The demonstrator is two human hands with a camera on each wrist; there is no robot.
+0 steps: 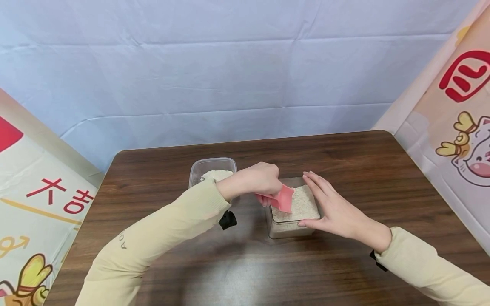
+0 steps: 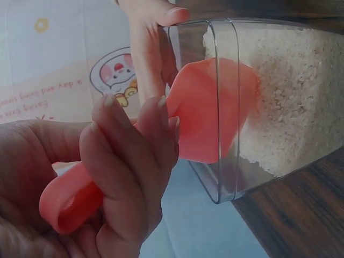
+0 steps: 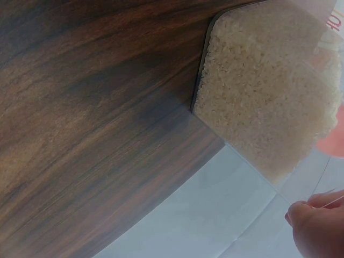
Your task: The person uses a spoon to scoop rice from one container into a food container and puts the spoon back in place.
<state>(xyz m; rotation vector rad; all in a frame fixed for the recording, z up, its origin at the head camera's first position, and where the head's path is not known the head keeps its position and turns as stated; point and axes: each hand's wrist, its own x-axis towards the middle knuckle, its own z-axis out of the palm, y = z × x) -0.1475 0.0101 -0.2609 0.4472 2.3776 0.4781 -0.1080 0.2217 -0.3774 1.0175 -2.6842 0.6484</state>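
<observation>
At nine o'clock we see our left hand [image 1: 260,178] curled tight round the handle of the pink scoop [image 1: 282,199], whose bowl dips into the rice [image 1: 304,203] of the clear square container [image 1: 285,229] at table centre. At three o'clock our right hand [image 1: 331,208] lies with straight fingers against its rim. At eleven o'clock, a second tub [image 1: 212,168] holds rice; bare wooden table [image 1: 363,165] surrounds both.

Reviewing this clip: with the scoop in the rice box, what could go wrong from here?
1. The left hand holds the pink scoop tilted in the near rice container; grains could spill onto the table when it lifts.
2. The right hand only rests open against the container, so a hard push may slide it.
3. The far container sits beside the left sleeve, which might knock it.
</observation>
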